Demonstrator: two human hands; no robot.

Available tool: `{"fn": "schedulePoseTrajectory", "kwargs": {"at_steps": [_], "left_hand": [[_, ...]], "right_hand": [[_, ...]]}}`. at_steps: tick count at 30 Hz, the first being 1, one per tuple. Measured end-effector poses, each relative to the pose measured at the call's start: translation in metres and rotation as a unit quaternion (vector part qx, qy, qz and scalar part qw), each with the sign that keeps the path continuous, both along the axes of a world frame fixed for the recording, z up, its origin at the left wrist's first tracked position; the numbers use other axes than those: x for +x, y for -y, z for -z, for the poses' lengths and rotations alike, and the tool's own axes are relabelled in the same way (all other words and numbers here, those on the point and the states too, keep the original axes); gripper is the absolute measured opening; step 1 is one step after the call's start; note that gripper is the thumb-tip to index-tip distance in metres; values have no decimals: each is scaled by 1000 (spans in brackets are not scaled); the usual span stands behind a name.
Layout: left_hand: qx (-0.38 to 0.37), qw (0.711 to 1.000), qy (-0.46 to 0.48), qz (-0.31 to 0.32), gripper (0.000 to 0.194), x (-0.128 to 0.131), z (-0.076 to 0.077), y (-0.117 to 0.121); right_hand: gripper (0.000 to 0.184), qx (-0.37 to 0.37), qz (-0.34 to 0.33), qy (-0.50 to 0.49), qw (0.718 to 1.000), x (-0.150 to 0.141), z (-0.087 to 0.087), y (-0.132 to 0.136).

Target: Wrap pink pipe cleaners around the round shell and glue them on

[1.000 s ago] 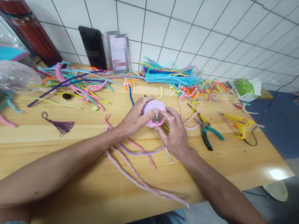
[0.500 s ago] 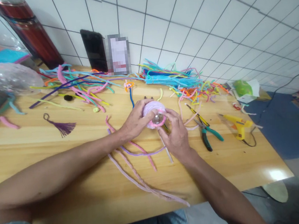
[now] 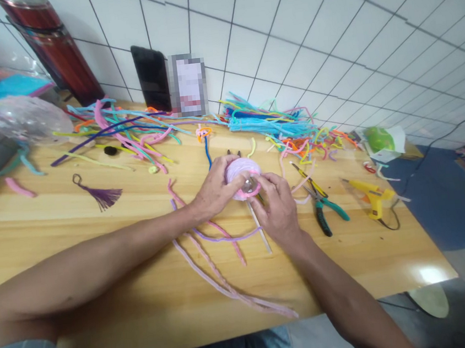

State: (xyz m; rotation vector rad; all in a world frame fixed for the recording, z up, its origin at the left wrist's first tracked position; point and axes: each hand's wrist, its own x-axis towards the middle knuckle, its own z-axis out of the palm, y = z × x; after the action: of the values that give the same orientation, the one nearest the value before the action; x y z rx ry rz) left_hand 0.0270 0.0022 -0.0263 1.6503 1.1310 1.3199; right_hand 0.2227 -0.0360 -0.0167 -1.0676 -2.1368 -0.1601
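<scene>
Between both hands is a round lilac ball of wound pipe cleaner (image 3: 241,166), with a pink ring around a clear, shiny dome (image 3: 249,184) on its near side. My left hand (image 3: 217,188) wraps its left side, the thumb lying by the dome. The fingertips and thumb of my right hand (image 3: 278,205) pinch its right edge at the pink ring. Two small dark points stick up behind the ball. Under the wrists lie pink and lilac pipe cleaners (image 3: 228,292), and a thin pale stick (image 3: 260,229) lies beside my right hand.
Right of the hands are teal-handled pliers (image 3: 322,211), a yellow-and-black tool (image 3: 308,179) and a yellow glue gun (image 3: 371,197). Coloured pipe cleaners (image 3: 269,123) heap along the wall. A black phone (image 3: 151,78) and red thermos (image 3: 59,51) stand behind; a purple tassel (image 3: 99,194) lies left.
The whole view has shifted slightly, so everything appears a little further right. Both hands keep the same hold on the lilac ball, with hardly any finger movement.
</scene>
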Motion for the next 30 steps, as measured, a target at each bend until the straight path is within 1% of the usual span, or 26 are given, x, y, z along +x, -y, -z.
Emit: {"fn": "schedulePoseTrajectory", "kwargs": {"at_steps": [7,12,17,24,27,30], "left_hand": [[2,1000,-9,-21,46,0,2,-5],[-5,1000,1,-23,51,-1,0,-6],[-1,999,-6,-32,43,1,-1,-4],[-3,999,-11,-38,44,3,-2,-1],[-1,999,-16,-39,43,3,-1,-1],[15,999,-37,-33,45,2,1,-1]], "right_hand": [[56,10,2,20,1000,2,1,-1],[53,7,-13,8,1000,2,0,0],[46,2,-14,-9,1000,4,-3,0],[45,3,-6,-6,1000,6,-2,0],[45,-7,5,-17,1000,3,-1,2],[49,-29,4,-37,999,0,1,4]]}}
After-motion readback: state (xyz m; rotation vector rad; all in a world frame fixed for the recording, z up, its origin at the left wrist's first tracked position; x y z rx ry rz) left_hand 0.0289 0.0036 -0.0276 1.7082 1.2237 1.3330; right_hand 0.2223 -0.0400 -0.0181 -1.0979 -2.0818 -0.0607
